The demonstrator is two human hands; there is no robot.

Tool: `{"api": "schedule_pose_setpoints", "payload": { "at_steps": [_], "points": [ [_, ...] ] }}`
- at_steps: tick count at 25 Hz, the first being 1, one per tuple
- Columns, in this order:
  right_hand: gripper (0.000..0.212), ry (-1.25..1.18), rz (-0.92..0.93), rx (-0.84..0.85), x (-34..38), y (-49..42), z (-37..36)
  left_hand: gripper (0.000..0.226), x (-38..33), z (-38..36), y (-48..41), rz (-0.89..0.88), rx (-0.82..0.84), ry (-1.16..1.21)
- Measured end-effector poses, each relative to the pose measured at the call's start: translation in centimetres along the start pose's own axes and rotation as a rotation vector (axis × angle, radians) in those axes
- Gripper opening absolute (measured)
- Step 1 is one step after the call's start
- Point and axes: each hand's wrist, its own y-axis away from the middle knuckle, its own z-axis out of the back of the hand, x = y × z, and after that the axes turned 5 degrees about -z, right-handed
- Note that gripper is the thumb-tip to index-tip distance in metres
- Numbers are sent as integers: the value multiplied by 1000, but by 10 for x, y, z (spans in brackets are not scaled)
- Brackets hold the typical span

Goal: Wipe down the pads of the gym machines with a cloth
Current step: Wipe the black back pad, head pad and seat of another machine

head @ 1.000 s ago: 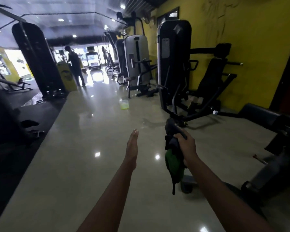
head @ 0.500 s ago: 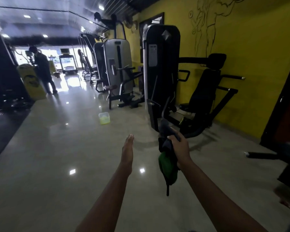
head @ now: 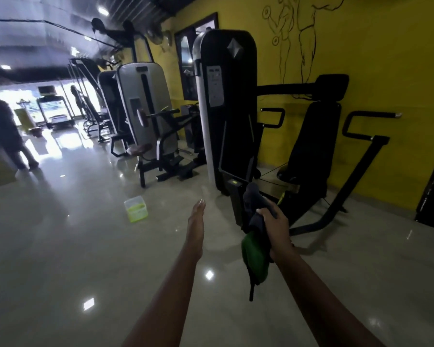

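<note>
The right hand [head: 276, 226] is clenched around a bunched dark cloth [head: 257, 221] with a green part hanging below the fist, held out over the glossy floor [head: 73, 259]. The left hand [head: 196, 221] is released, flat and edge-on with fingers straight, just beside the cloth but apart from it. At 12 o'clock from the hands stands a black weight-stack machine [head: 232, 108], its tall shroud between the viewer and part of the seat frame; its black back pad [head: 313, 146] and headrest sit at about 1 o'clock against the yellow wall [head: 386, 71], with bent handles on either side. A pale label [head: 214, 86] is fixed to the shroud, but its print is too small to read. A line drawing of muscular figures lifting dumbbells [head: 293, 33] marks the wall above. At 11 o'clock a small translucent tub [head: 135, 209] with yellow-green contents lies on the floor in the open aisle. Beyond it a grey-shrouded machine [head: 145, 108] with a round brownish seat stands, more machines behind. A person [head: 5, 136], blurred, stands far off at 10 o'clock before bright windows.
</note>
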Motion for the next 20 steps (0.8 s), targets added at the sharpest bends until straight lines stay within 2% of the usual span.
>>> {"api": "schedule_pose_setpoints", "payload": {
  "at_steps": [10, 15, 18, 20],
  "points": [
    [33, 4, 51, -163, -44, -300, -167, 45, 33, 36, -338, -16, 145, 16],
    [30, -13, 17, -239, -59, -434, -246, 23, 41, 41, -499, 3, 214, 43],
    [31, 12, 38, -310, -79, -518, -286, 43, 59, 41, -606, 4, 288, 37],
    [32, 10, 78, -332, -89, -573, -312, 49, 67, 41, -672, 5, 356, 36]
  ]
}}
